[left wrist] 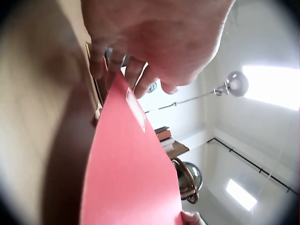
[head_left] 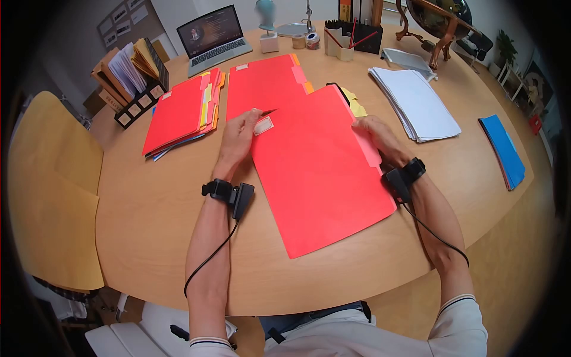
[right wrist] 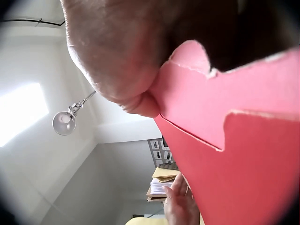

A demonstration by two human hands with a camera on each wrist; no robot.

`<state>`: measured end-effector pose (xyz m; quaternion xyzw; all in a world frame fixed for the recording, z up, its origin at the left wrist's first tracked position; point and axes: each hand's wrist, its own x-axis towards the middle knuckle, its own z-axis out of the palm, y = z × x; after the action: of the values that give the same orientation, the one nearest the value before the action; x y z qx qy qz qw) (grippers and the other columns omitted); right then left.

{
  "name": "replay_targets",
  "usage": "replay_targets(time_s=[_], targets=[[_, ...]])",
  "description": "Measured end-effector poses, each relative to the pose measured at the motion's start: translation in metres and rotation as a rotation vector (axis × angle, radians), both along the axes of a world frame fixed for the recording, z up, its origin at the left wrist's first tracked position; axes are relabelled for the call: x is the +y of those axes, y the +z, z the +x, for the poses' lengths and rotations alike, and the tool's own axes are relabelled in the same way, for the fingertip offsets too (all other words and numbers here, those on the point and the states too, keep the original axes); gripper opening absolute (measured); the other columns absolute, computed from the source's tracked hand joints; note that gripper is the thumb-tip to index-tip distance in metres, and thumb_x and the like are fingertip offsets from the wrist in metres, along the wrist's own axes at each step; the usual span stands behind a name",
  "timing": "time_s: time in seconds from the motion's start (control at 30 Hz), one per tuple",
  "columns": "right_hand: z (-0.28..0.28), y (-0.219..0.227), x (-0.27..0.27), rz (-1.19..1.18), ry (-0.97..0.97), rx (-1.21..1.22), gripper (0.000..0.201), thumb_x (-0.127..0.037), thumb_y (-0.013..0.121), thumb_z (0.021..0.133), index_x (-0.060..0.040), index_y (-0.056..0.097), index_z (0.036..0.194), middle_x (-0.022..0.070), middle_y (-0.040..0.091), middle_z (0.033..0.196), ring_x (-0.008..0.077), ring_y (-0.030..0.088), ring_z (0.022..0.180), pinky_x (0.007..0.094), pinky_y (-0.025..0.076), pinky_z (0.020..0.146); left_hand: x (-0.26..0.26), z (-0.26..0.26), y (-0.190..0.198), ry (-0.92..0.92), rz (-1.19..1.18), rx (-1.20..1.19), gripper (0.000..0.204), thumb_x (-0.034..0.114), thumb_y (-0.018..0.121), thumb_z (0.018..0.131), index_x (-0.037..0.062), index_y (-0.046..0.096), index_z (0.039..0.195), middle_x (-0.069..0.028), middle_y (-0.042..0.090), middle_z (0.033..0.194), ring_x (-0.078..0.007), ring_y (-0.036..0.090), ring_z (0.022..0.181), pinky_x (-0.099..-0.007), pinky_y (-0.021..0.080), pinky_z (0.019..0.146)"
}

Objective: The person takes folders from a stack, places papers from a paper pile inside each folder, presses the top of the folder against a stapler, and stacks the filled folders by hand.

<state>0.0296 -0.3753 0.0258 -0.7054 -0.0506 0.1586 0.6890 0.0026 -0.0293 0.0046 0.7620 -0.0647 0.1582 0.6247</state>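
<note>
A red folder (head_left: pixel 321 172), with a white label at its upper left, is raised at a tilt over the table between both hands. My left hand (head_left: pixel 239 137) lies along its upper left edge beside the label, fingers fairly straight and thumb apart, as the right wrist view shows. On the opposite edge, my right hand (head_left: pixel 377 138) pinches the pink tabbed side, thumb (right wrist: pixel 149 105) on the front. The right fingers are mostly hidden behind the folder. Beyond it lies another red folder (head_left: pixel 262 74) with pink and orange tabs.
A stack of red folders (head_left: pixel 181 119) lies at left, near a file holder (head_left: pixel 140 104) and a laptop (head_left: pixel 214 41). To the right are white papers (head_left: pixel 416 107) and blue folders (head_left: pixel 502 152). Pen holders (head_left: pixel 342 47) and a globe stand (head_left: pixel 446 35) are at the back.
</note>
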Motion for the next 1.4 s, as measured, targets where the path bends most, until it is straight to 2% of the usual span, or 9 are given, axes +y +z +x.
replay_targets(time_s=[0.07,0.3,0.47,0.8,0.9,1.13,1.2,1.3,1.4], targets=[[-0.001,-0.002,0.002,0.028,0.046,0.014,0.033,-0.027,0.060,0.096,0.0013,0.058,0.113,0.0070,0.061,0.101,0.0118,0.061,0.085,0.0285,0.053,0.074,-0.003,0.002,-0.001,-0.006,0.374,0.061,0.045,0.041,0.050,0.109,-0.0008,0.066,0.104,0.0013,0.058,0.081,-0.0067,0.051,0.079,-0.0251,0.045,0.073],[-0.012,0.005,0.010,0.232,0.112,0.244,0.028,-0.022,0.059,0.097,0.0020,0.063,0.112,0.0079,0.069,0.100,0.0134,0.067,0.082,0.0294,0.057,0.076,-0.013,-0.002,-0.006,0.102,0.329,-0.028,0.059,0.052,0.043,0.108,0.0002,0.053,0.081,-0.0033,0.052,0.072,-0.0136,0.046,0.071,-0.0320,0.042,0.067],[-0.012,0.000,0.016,0.305,0.397,0.105,0.025,-0.020,0.062,0.100,0.0001,0.062,0.115,0.0054,0.071,0.101,0.0082,0.069,0.082,0.0253,0.057,0.071,-0.015,-0.012,0.002,0.111,-0.054,-0.015,0.064,0.056,0.037,0.109,0.0028,0.060,0.082,0.0047,0.047,0.071,-0.0088,0.043,0.068,-0.0294,0.038,0.062],[-0.029,0.021,0.028,0.080,0.308,0.022,0.017,-0.014,0.061,0.102,-0.0013,0.065,0.112,0.0008,0.070,0.097,0.0028,0.064,0.073,0.0202,0.050,0.061,-0.029,-0.015,0.010,0.258,-0.279,-0.130,0.060,0.050,0.043,0.109,0.0016,0.070,0.086,0.0065,0.049,0.068,-0.0043,0.043,0.064,-0.0222,0.035,0.059],[-0.012,-0.004,0.027,0.227,0.312,0.016,0.028,-0.012,0.065,0.099,0.0035,0.064,0.122,0.0062,0.072,0.106,0.0092,0.069,0.088,0.0266,0.056,0.077,-0.004,-0.005,-0.006,0.353,0.105,-0.319,0.061,0.049,0.041,0.110,0.0022,0.061,0.075,0.0059,0.044,0.068,-0.0055,0.042,0.063,-0.0252,0.036,0.057],[-0.014,0.020,0.013,-0.224,0.441,-0.173,0.036,-0.029,0.072,0.095,0.0022,0.068,0.112,0.0060,0.071,0.096,0.0092,0.065,0.076,0.0277,0.054,0.068,0.008,-0.009,0.001,0.336,-0.596,-0.002,0.058,0.051,0.032,0.111,0.0114,0.052,0.074,0.0037,0.051,0.069,-0.0077,0.044,0.059,-0.0245,0.040,0.058],[-0.009,0.037,0.002,-0.549,0.441,0.033,0.043,-0.042,0.071,0.094,0.0006,0.070,0.096,0.0043,0.067,0.080,0.0100,0.061,0.062,0.0281,0.050,0.055,0.062,0.030,-0.046,-0.817,-0.734,-0.247,0.068,0.056,0.014,0.110,0.0114,0.053,0.077,-0.0008,0.056,0.068,-0.0156,0.051,0.066,-0.0301,0.046,0.080],[0.017,0.026,-0.018,-0.598,-0.006,-0.220,0.050,-0.046,0.070,0.093,0.0013,0.070,0.077,0.0048,0.059,0.057,0.0177,0.060,0.053,0.0329,0.047,0.049,0.073,0.046,-0.063,-0.926,-0.775,-0.296,0.064,0.049,0.012,0.112,0.0128,0.051,0.075,-0.0012,0.054,0.067,-0.0198,0.052,0.076,-0.0336,0.042,0.091],[0.041,0.006,-0.047,-1.000,-0.399,-0.678,0.043,-0.039,0.070,0.092,0.0037,0.072,0.084,0.0146,0.069,0.073,0.0303,0.068,0.067,0.0422,0.053,0.060,0.051,0.036,-0.028,-1.104,-0.632,-0.326,0.035,0.034,0.038,0.108,0.0120,0.052,0.085,-0.0012,0.057,0.076,-0.0188,0.057,0.087,-0.0335,0.041,0.096]])
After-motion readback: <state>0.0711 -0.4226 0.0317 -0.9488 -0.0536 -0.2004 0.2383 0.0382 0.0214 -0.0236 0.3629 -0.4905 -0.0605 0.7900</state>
